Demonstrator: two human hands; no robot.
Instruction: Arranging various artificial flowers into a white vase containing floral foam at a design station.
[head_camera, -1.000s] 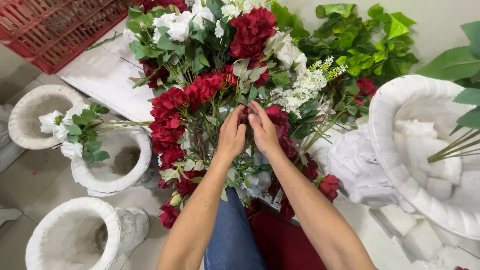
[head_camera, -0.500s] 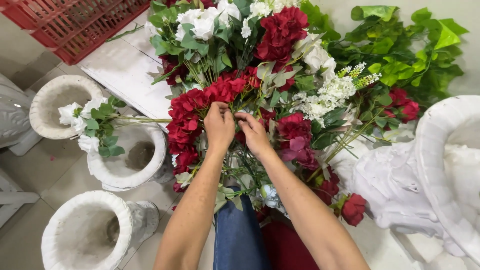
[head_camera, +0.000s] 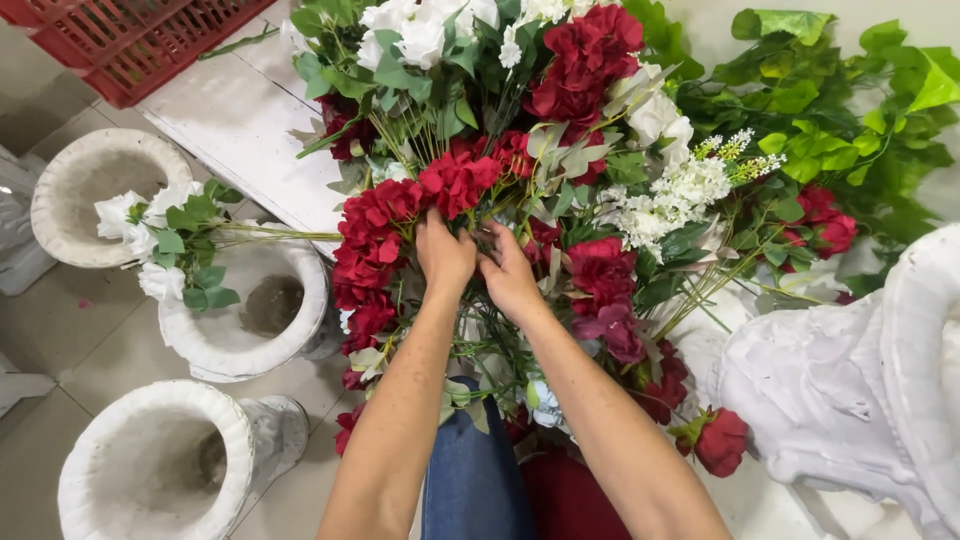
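Fingers of both hands, left and right, are buried and curled among the stems at the middle of the bouquet of matte, fabric-looking red and white blooms, seemingly mid-arranging, beside three rough white round urns, a red crate behind.
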